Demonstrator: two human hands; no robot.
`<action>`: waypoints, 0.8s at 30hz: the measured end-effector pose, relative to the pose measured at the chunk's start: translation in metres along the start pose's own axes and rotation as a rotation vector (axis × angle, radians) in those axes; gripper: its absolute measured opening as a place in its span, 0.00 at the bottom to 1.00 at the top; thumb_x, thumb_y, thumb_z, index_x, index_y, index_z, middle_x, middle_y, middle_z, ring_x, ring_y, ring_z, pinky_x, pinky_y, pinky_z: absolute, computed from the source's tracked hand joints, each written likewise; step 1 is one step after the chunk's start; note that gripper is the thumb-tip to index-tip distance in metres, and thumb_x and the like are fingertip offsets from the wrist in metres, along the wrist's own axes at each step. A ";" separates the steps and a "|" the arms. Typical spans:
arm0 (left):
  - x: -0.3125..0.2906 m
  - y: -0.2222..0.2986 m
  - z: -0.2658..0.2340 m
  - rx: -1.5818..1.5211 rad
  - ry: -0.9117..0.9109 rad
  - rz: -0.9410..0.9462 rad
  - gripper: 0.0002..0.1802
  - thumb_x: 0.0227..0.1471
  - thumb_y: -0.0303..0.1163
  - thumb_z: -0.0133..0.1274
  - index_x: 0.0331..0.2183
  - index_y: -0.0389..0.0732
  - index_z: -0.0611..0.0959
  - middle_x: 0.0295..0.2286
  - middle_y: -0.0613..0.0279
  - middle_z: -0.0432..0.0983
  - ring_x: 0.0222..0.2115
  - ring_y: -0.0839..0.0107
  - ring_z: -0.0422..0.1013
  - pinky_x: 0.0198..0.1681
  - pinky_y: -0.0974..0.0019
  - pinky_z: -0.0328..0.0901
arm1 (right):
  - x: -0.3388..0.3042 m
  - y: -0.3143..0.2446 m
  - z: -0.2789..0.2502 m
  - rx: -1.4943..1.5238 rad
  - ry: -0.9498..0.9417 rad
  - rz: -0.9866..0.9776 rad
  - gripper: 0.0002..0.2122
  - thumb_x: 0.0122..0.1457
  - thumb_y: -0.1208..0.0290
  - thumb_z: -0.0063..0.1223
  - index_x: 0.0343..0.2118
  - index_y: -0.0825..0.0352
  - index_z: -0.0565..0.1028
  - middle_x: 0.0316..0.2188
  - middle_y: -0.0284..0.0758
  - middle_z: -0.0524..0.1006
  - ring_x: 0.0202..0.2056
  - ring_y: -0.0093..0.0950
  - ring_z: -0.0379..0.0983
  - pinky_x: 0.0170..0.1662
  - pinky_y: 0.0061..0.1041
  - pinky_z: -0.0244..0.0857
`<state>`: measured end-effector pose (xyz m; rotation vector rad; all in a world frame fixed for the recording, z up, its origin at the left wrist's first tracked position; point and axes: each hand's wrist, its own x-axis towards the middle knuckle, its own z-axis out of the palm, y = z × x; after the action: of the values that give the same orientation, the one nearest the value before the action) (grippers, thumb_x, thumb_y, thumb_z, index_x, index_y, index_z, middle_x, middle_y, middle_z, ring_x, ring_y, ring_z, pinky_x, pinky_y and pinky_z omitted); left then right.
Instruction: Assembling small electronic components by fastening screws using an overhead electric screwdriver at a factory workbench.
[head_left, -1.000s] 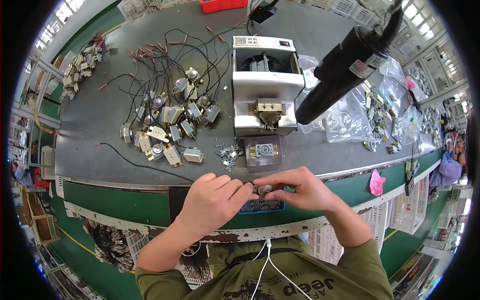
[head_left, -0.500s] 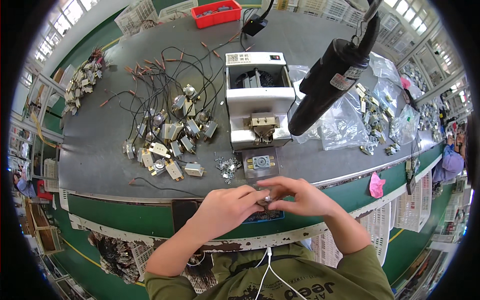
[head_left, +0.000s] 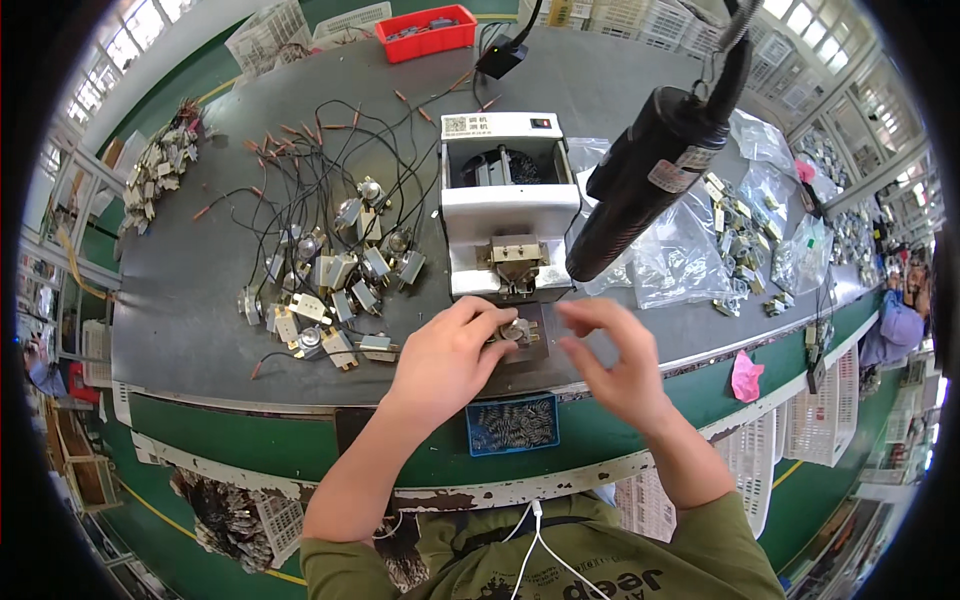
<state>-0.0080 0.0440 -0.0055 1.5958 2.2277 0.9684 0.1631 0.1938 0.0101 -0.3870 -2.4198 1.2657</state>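
My left hand [head_left: 450, 350] reaches to the small clear plate [head_left: 530, 350] in front of the screw feeder [head_left: 510, 208]. Its thumb and forefinger are closed on a round metal part [head_left: 516, 331], which sits at the small block with brass terminals [head_left: 533, 328] on that plate. The left fingers hide part of both pieces. To the right of the plate, my right hand [head_left: 625, 365] is raised with nothing in it, thumb and fingers apart and slightly blurred. A black electric screwdriver [head_left: 645, 185] hangs above and to the right.
A blue tray [head_left: 470, 430] of small metal pieces stands at the near edge. Switch-like blocks with black wires [head_left: 340, 275] lie left of the feeder. Plastic bags [head_left: 670, 250] and loose parts [head_left: 740, 240] lie right; a red bin [head_left: 428, 40] stands at the back.
Both hands have moved away from me, from over the blue tray. The left brought the round metal part to the block on the plate. The right has let go and drawn off rightward.
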 end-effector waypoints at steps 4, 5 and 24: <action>-0.001 -0.008 0.014 0.105 -0.036 0.043 0.15 0.50 0.36 0.63 0.42 0.46 0.83 0.37 0.64 0.76 0.38 0.60 0.73 0.42 0.60 0.70 | 0.007 -0.020 -0.032 0.120 0.350 -0.473 0.24 0.61 0.79 0.53 0.60 0.71 0.62 0.53 0.48 0.71 0.50 0.33 0.70 0.52 0.34 0.65; -0.001 -0.009 0.015 0.105 -0.042 0.045 0.15 0.50 0.36 0.63 0.42 0.46 0.83 0.37 0.64 0.76 0.38 0.60 0.73 0.42 0.60 0.70 | 0.017 -0.025 -0.038 0.070 0.455 -0.531 0.26 0.62 0.77 0.53 0.62 0.70 0.58 0.54 0.49 0.69 0.51 0.34 0.69 0.53 0.34 0.64; -0.004 -0.022 0.024 0.089 0.017 0.137 0.18 0.51 0.37 0.61 0.45 0.48 0.82 0.37 0.66 0.74 0.37 0.63 0.72 0.42 0.61 0.66 | 0.067 -0.078 -0.024 0.843 0.225 -0.326 0.39 0.65 0.41 0.41 0.70 0.55 0.39 0.43 0.55 0.76 0.31 0.35 0.79 0.37 0.31 0.75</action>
<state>-0.0099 0.0457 -0.0383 1.8053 2.2262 0.9328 0.1094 0.1950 0.1008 0.1032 -1.4927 1.7981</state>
